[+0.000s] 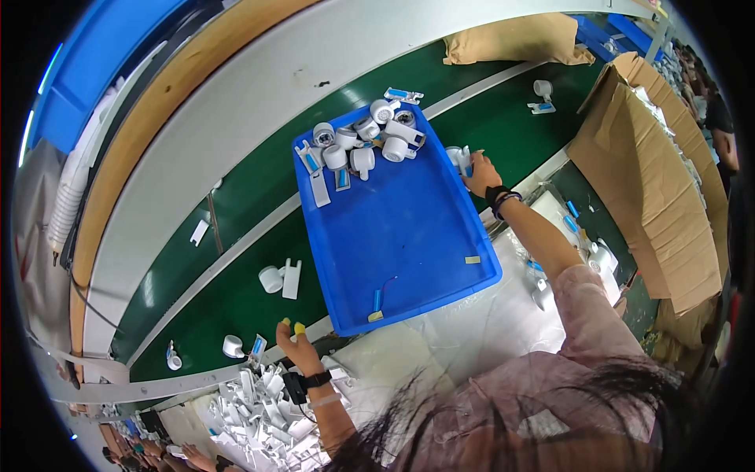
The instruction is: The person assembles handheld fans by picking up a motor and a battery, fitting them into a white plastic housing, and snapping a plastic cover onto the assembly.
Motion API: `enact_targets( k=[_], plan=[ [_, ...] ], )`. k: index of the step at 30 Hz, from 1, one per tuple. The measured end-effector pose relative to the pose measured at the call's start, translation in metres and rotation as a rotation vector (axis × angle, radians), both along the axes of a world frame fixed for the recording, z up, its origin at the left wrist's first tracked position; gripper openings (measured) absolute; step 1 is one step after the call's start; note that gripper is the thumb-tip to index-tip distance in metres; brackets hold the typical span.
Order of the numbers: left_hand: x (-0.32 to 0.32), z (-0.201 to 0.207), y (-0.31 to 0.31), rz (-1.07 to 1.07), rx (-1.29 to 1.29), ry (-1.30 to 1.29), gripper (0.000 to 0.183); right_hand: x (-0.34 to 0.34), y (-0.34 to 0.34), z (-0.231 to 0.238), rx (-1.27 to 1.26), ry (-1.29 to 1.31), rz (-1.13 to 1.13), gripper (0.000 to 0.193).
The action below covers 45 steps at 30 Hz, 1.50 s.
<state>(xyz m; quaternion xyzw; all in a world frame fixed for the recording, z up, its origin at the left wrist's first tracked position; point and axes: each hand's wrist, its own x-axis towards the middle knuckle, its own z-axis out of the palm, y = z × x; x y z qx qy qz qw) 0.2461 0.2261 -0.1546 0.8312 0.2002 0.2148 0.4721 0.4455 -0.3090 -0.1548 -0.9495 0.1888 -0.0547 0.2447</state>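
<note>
My right hand [481, 175] reaches past the right side of the blue tray [393, 236], its fingers closed on a white round-headed plastic unit [457, 157] with a blue strip on it. The far part of the tray holds several similar white units [362, 161] in a heap. My left hand [300, 352], yellow covers on two fingertips, is open and holds nothing. It hovers by the tray's near left corner, above a pile of loose white plastic pieces [263, 413]. Beyond it, another white unit [271, 278] with a flat arm lies on the green belt [236, 307].
A blue cylindrical cell [377, 300] with a thin wire lies in the tray's near part. At the right stands an open cardboard box [645, 189]. A brown paper package [515, 41] lies at the far side. Other people's hands [197, 458] show at lower left.
</note>
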Motion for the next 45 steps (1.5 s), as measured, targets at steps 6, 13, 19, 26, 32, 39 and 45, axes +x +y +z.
enact_targets(
  k=[6,13,19,26,32,39,45],
  plan=[
    [-0.048,0.026,-0.051,-0.025,-0.402,0.029,0.032,0.007,-0.023,-0.008,0.295,-0.141,-0.032,0.053],
    [-0.096,0.064,-0.13,-0.315,-0.637,0.074,0.026,-0.084,-0.02,0.095,0.941,-0.149,0.225,0.026],
    [-0.119,0.102,-0.219,-0.826,-0.767,0.154,0.029,-0.237,0.04,0.182,0.789,-0.077,0.409,0.039],
    [-0.14,0.096,-0.284,-0.906,-0.537,0.079,0.038,-0.367,0.122,0.136,0.056,-0.069,0.534,0.056],
    [-0.16,0.103,-0.241,-0.646,-0.929,0.289,0.028,-0.381,0.119,0.155,0.503,-0.049,0.878,0.036],
    [-0.175,0.142,-0.208,-0.798,-1.1,0.481,0.031,-0.369,0.118,0.135,0.952,0.006,1.046,0.059],
    [-0.183,0.165,-0.194,-0.931,-1.117,0.453,0.032,-0.384,0.132,0.121,1.031,0.162,0.998,0.051]
  ],
)
